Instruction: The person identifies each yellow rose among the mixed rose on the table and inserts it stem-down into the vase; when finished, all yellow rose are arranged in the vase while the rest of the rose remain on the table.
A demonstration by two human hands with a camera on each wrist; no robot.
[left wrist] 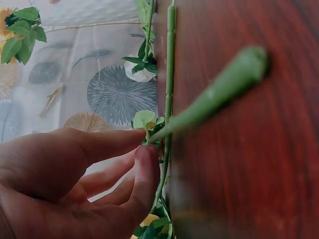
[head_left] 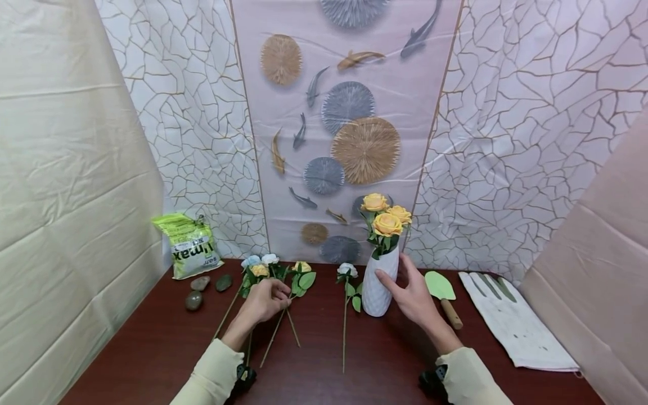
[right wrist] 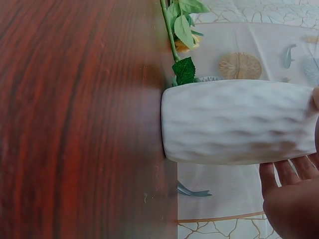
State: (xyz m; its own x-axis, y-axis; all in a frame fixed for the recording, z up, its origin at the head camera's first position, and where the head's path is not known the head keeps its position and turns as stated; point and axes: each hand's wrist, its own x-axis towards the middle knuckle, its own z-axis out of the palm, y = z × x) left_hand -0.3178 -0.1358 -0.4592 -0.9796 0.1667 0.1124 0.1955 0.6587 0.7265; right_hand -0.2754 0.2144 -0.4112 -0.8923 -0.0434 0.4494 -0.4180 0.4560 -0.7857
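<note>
My left hand pinches a green rose stem between thumb and forefinger, its cut end pointing toward the left wrist camera. The stem appears to lead up to a yellow rose with broad leaves; the fingers partly hide the join. Beside that hand lie a blue rose, a white rose and another yellow rose. My right hand holds a white textured vase round its upper side, thumb in front. Upright on the table, the vase carries three yellow roses.
A single white rose lies left of the vase. To the right are a green trowel with a wooden handle and white gloves. At the back left stand a green-and-white bag and several stones.
</note>
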